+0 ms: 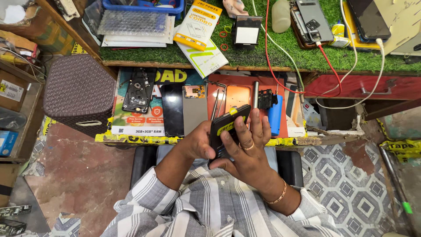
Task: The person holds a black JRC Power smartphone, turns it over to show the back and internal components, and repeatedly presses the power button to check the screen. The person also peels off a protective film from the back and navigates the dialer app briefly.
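Gripping a black phone with yellow sticker (pixel 228 125) above the table (pixel 144 139), left hand (pixel 199 142) clasps its edge while right hand (pixel 250 147) wraps its back; inspection seems underway, calling for steady turning.

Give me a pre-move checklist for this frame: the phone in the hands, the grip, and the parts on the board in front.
1. Both hands on the black phone: ok; left hand grips its left edge, right hand wraps it from the right.
2. Phone held off the board: ok; it is raised above the worktop edge.
3. Tweezers within reach: ok; lying on the board just behind the phone.
4. Blue battery-like block free of the hands: ok; it lies beside the right hand's fingertips, apart.
5. Red cable clear of the phone: ok.
6. Phone's screen state: cannot tell.
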A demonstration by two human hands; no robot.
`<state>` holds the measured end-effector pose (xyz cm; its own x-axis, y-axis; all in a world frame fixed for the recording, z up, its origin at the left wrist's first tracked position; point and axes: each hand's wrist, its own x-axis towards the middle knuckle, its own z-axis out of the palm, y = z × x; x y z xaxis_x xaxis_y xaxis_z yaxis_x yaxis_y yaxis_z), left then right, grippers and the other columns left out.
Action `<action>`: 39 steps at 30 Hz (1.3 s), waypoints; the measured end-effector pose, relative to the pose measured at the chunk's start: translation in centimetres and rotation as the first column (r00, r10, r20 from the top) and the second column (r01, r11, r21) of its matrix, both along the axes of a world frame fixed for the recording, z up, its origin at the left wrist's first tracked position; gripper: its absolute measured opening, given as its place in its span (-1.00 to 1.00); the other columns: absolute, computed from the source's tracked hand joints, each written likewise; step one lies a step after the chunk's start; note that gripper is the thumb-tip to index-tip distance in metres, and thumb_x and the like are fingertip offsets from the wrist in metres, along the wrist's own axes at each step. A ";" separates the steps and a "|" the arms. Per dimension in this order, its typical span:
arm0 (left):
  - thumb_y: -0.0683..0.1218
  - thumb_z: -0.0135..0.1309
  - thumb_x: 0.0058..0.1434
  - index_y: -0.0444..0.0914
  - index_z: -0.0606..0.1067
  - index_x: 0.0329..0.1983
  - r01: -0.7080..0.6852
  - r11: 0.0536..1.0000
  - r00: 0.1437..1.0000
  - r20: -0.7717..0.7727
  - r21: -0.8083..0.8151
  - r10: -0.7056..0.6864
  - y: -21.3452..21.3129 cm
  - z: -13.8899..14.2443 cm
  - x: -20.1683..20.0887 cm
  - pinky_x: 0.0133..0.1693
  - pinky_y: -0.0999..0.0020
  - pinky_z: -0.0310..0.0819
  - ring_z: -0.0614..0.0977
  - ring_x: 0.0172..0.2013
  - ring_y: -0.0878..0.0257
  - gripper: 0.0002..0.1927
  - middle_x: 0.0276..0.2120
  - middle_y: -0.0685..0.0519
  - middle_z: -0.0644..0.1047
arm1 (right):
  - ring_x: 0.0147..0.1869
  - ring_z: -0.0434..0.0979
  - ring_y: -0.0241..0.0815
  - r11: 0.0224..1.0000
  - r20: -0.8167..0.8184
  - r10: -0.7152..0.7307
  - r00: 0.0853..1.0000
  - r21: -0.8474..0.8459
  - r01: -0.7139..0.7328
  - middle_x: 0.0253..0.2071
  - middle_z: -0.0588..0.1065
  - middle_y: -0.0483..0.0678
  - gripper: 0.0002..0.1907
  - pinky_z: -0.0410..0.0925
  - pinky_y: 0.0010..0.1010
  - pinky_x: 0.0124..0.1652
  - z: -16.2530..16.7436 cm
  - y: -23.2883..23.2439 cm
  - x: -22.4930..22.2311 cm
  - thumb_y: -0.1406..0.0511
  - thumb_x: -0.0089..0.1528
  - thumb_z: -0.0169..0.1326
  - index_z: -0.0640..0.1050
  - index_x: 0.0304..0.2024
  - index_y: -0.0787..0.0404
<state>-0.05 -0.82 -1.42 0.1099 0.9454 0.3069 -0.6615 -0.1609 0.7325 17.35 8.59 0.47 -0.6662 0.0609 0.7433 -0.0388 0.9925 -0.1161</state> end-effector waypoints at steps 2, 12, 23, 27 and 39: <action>0.18 0.55 -0.05 -0.44 0.27 0.44 0.027 0.999 0.999 -0.041 0.018 -0.026 -0.2 0.1 -0.2 0.41 0.19 0.32 0.47 0.37 0.09 0.13 0.35 -0.11 0.44 | 0.67 -0.20 0.37 1.000 -0.018 0.009 1.000 -0.002 -0.009 0.63 -0.09 -0.02 -0.13 -0.26 0.28 0.51 -0.1 -0.1 0.1 -0.23 0.28 0.12 0.19 0.52 -0.12; 0.20 0.53 -0.01 -0.40 0.32 0.47 -0.004 0.977 0.937 -0.341 0.215 0.079 -1.1 0.4 -0.9 0.35 0.32 0.41 0.54 0.28 0.18 0.10 0.32 -0.09 0.44 | 0.68 -0.17 0.31 0.991 -0.102 0.131 0.986 0.047 -0.126 0.61 -0.07 -0.19 -0.33 -0.25 0.25 0.55 -0.3 -0.1 0.5 -0.14 0.33 0.27 0.34 0.39 -0.25; 0.09 0.48 -0.01 -0.32 0.44 0.34 -0.018 0.953 0.786 -0.585 0.302 0.201 -0.2 -0.9 -0.9 0.27 0.26 0.45 0.56 0.19 0.13 -0.12 0.18 -0.11 0.51 | 0.07 0.61 -0.05 0.296 -0.446 0.282 0.849 -0.802 -0.519 0.06 0.51 0.13 -0.57 0.51 -0.27 0.02 2.0 0.9 1.6 0.06 0.40 0.15 0.50 0.04 0.29; 0.01 0.51 -0.05 -0.32 0.48 0.29 0.003 0.946 0.782 -0.591 0.325 0.201 -0.1 -2.9 -1.2 0.24 0.28 0.47 0.57 0.15 0.15 -0.17 0.13 -0.08 0.51 | 0.09 0.63 -0.01 0.127 -0.478 0.353 0.804 -0.827 -0.548 -0.13 0.59 0.12 -0.60 0.53 -0.28 -0.01 2.0 1.3 1.6 0.09 0.41 0.17 0.57 -0.06 0.34; -0.02 0.53 0.01 -0.37 0.40 0.36 0.060 0.953 0.904 -0.422 0.297 0.075 0.6 -5.2 -0.8 0.33 0.26 0.39 0.49 0.26 0.14 -0.12 0.24 -0.09 0.44 | 0.04 0.64 -0.02 0.070 -0.508 0.319 0.800 -0.829 -0.555 -0.11 0.59 0.13 -0.66 0.55 -0.27 -0.03 1.6 1.4 1.3 0.15 0.40 0.19 0.59 -0.06 0.34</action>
<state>-0.88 -0.26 -6.64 0.2859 0.8193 0.4970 -0.2969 -0.4174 0.8589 18.67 10.02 2.08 -0.7366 0.4943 0.4616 -0.5553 -0.0523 -0.8300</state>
